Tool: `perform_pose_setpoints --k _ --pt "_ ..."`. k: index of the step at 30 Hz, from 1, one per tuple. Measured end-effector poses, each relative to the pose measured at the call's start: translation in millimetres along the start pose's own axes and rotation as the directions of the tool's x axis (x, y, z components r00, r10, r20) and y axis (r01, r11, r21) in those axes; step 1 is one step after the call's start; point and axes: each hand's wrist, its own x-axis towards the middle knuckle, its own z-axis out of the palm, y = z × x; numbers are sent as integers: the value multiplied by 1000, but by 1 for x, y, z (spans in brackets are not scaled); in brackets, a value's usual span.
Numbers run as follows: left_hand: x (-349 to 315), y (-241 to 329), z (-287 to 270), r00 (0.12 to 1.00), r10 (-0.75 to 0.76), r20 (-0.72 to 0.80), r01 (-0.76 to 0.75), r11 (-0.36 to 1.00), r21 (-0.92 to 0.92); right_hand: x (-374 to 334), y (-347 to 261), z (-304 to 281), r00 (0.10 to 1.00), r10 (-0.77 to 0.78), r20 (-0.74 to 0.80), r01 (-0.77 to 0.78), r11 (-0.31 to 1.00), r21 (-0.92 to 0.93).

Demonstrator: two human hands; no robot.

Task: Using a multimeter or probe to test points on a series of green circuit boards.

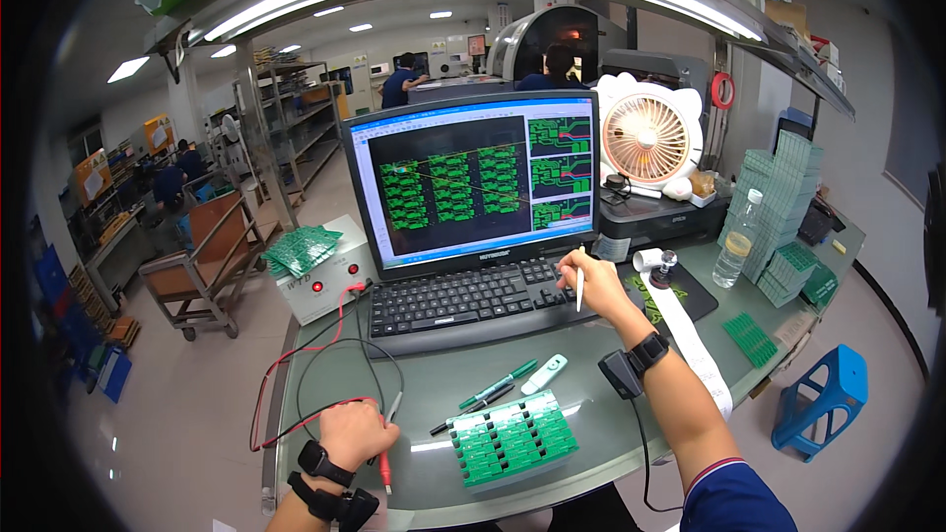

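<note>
My left hand (357,433) is closed at the near left of the desk, with a red test probe (385,473) poking out below it. A second, grey-tipped probe (395,406) on a black lead touches its fingers; whether it is gripped too is hidden. My right hand (594,283) is over the right end of the black keyboard (448,300), holding a white pen-like stick (580,288) upright. Before me lies a green circuit board panel (512,441). Behind the keyboard, a monitor (463,182) displays a green board layout.
Two pens (499,384) and a small white device (545,373) lie behind the panel. A grey box (325,271) with red and black leads stands left. To the right are a paper strip (680,330), a bottle (734,241), stacked boards (774,207), and a fan (648,133).
</note>
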Motion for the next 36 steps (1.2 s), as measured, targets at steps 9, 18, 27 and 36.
perform_pose_setpoints --k 9,18,27,36 --pt "0 -32 13 986 -127 -109 7 685 -729 -21 -80 3 792 -283 541 159 951 265" --pt "43 -42 -3 978 -123 -166 -178 -909 -377 -105 -180 15 509 -712 484 758 637 140" --pt "40 -14 3 978 -180 -104 -208 -825 -526 -103 -208 1 525 -576 626 738 675 1" --pt "29 -11 -5 963 -142 -230 -266 -650 -712 -94 -182 -35 776 -524 351 328 811 485"
